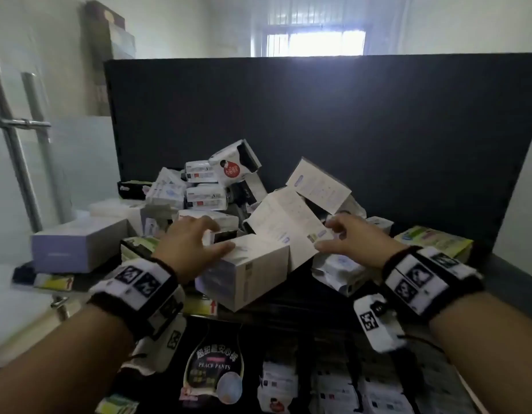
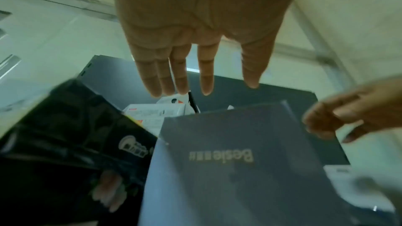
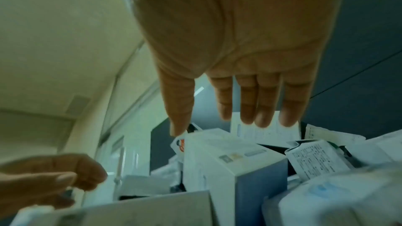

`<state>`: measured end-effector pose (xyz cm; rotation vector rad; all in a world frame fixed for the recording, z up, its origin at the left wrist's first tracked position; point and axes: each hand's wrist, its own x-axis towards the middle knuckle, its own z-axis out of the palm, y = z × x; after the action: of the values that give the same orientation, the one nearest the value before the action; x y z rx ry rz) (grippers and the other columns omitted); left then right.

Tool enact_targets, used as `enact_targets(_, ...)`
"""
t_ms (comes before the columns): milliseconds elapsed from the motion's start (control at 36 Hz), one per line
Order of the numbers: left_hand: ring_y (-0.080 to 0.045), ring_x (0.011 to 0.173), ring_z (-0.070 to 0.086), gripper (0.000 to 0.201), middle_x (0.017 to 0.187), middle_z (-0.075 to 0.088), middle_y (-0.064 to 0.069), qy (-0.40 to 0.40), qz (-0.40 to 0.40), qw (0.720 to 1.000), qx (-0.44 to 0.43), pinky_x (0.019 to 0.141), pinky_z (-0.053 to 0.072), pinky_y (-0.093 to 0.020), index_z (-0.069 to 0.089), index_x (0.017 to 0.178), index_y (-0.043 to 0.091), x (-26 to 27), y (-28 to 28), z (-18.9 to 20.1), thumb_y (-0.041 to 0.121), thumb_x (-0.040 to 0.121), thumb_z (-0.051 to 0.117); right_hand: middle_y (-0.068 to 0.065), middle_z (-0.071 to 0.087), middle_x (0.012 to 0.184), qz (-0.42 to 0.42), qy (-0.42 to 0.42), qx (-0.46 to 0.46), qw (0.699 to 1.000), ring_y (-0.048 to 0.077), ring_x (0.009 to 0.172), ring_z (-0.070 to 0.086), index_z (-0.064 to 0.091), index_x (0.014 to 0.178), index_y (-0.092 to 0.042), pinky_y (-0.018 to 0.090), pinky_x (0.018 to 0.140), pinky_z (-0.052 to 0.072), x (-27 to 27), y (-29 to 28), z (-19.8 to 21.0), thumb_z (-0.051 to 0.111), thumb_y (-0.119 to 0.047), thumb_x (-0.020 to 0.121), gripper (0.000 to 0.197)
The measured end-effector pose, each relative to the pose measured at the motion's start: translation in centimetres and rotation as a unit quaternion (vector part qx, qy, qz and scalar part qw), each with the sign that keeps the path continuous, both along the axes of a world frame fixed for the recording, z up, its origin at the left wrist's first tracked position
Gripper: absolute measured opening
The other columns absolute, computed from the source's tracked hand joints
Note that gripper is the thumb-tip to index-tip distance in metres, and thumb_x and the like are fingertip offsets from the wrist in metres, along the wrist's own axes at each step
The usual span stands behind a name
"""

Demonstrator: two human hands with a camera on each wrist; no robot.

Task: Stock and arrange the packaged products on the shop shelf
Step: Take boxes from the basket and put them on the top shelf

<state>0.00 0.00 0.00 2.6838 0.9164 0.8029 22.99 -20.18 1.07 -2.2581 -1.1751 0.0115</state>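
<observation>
Packaged products (image 1: 217, 186) lie in a loose heap on the dark shelf (image 1: 288, 297), against its dark back panel (image 1: 318, 115). The left hand (image 1: 188, 245), fingers straight and spread, reaches over a grey-white box (image 1: 246, 270) at the shelf's front edge; its thumb touches the box top. The right hand (image 1: 352, 242), also spread and holding nothing, hovers by a tilted white box (image 1: 288, 225). A lavender box (image 1: 76, 243) sits left, green packs (image 1: 435, 240) right. Below hangs a black pack (image 1: 214, 366) reading "PEACE PANTS". The left wrist view shows "Besle" on the box.
</observation>
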Motion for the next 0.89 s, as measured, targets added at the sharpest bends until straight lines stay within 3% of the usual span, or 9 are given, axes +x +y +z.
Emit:
enact_targets(111, -0.026, 0.122, 0.041, 0.084, 0.133, 0.045, -0.003, 0.16, 0.026, 0.987, 0.012, 0.099, 0.039, -0.045, 0.04, 0.133, 0.033, 1.7, -0.2, 0.5, 0.085, 0.067, 0.041, 0.009, 0.048, 0.136, -0.047, -0.049, -0.046, 0.997, 0.026, 0.122, 0.049, 0.039, 0.141, -0.016, 0.04, 0.102, 0.042, 0.8, 3.4, 0.7, 0.076, -0.055, 0.07, 0.089)
enact_targets(222, -0.029, 0.118, 0.049, 0.104, 0.129, 0.047, -0.005, 0.187, 0.045, 0.981, -0.028, 0.099, 0.039, -0.051, 0.039, 0.131, 0.034, 2.3, 0.3, 0.4, 0.096, 0.049, 0.03, 0.011, 0.043, 0.144, -0.049, -0.032, -0.068, 0.996, 0.031, 0.131, 0.042, 0.028, 0.146, -0.014, 0.046, 0.108, 0.037, 1.7, 5.6, -0.1, 0.076, -0.061, 0.066, 0.105)
enact_targets(361, -0.031, 0.122, 0.048, 0.117, 0.138, 0.047, -0.009, 0.198, 0.046, 0.978, -0.047, 0.097, 0.038, -0.043, 0.026, 0.139, 0.034, 2.3, 0.3, -0.5, 0.101, 0.044, 0.031, 0.012, 0.04, 0.147, -0.051, 0.039, -0.061, 0.996, 0.031, 0.132, 0.042, 0.015, 0.147, -0.01, 0.043, 0.109, 0.036, 2.4, 6.5, -1.1, 0.08, -0.054, 0.066, 0.113)
enact_targets(417, -0.033, 0.127, 0.043, 0.125, 0.143, 0.043, -0.008, 0.232, 0.05, 0.97, -0.053, 0.106, 0.03, -0.052, 0.016, 0.141, 0.04, 2.4, 0.2, -0.6, 0.104, 0.034, 0.026, 0.014, 0.041, 0.145, -0.063, 0.043, -0.058, 0.995, 0.032, 0.131, 0.043, 0.011, 0.149, -0.01, 0.041, 0.107, 0.038, 2.5, 6.7, -1.4, 0.081, -0.049, 0.067, 0.115)
enact_targets(472, -0.035, 0.133, 0.035, 0.128, 0.147, 0.038, -0.009, 0.27, 0.056, 0.96, -0.046, 0.109, 0.011, -0.064, 0.006, 0.141, 0.045, 2.3, -0.1, -0.6, 0.105, 0.029, 0.023, 0.015, 0.044, 0.143, -0.068, 0.038, -0.045, 0.996, 0.033, 0.128, 0.045, 0.01, 0.149, -0.011, 0.039, 0.104, 0.04, 2.4, 6.7, -1.7, 0.083, -0.044, 0.067, 0.114)
enact_targets(556, -0.036, 0.137, 0.028, 0.122, 0.147, 0.036, -0.013, 0.268, 0.067, 0.96, -0.041, 0.109, -0.002, -0.066, 0.001, 0.142, 0.045, 2.3, -0.4, -0.8, 0.102, 0.038, 0.032, 0.018, 0.047, 0.138, -0.078, 0.031, -0.018, 0.996, 0.034, 0.125, 0.047, 0.016, 0.146, -0.011, 0.041, 0.102, 0.042, 2.1, 6.8, -2.0, 0.085, -0.04, 0.065, 0.109)
enact_targets(639, -0.036, 0.135, 0.029, 0.117, 0.144, 0.036, -0.017, 0.227, 0.069, 0.97, -0.046, 0.111, 0.004, -0.062, -0.001, 0.143, 0.044, 2.5, -0.7, -1.1, 0.093, 0.047, 0.044, 0.019, 0.045, 0.136, -0.087, 0.027, -0.001, 0.996, 0.035, 0.123, 0.048, 0.018, 0.145, -0.013, 0.042, 0.1, 0.043, 1.9, 6.7, -2.0, 0.084, -0.038, 0.067, 0.105)
enact_targets(778, -0.036, 0.122, 0.04, 0.115, 0.128, 0.043, -0.016, 0.124, 0.037, 0.99, -0.063, 0.102, 0.036, -0.047, 0.003, 0.142, 0.047, 2.6, -1.3, -0.8, 0.082, 0.045, 0.055, 0.016, 0.04, 0.142, -0.098, 0.024, 0.041, 0.994, 0.036, 0.128, 0.043, 0.014, 0.15, -0.016, 0.044, 0.104, 0.041, 2.0, 6.3, -1.2, 0.081, -0.038, 0.07, 0.107)
enact_targets(889, -0.034, 0.122, 0.038, 0.106, 0.123, 0.042, -0.013, 0.059, 0.02, 0.997, -0.053, 0.098, 0.039, -0.044, 0.013, 0.141, 0.045, 2.1, -1.7, -0.3, 0.075, 0.05, 0.058, 0.017, 0.029, 0.147, -0.116, 0.024, 0.088, 0.989, 0.037, 0.132, 0.038, 0.012, 0.152, -0.02, 0.043, 0.109, 0.036, 2.2, 5.2, 0.0, 0.08, -0.039, 0.071, 0.108)
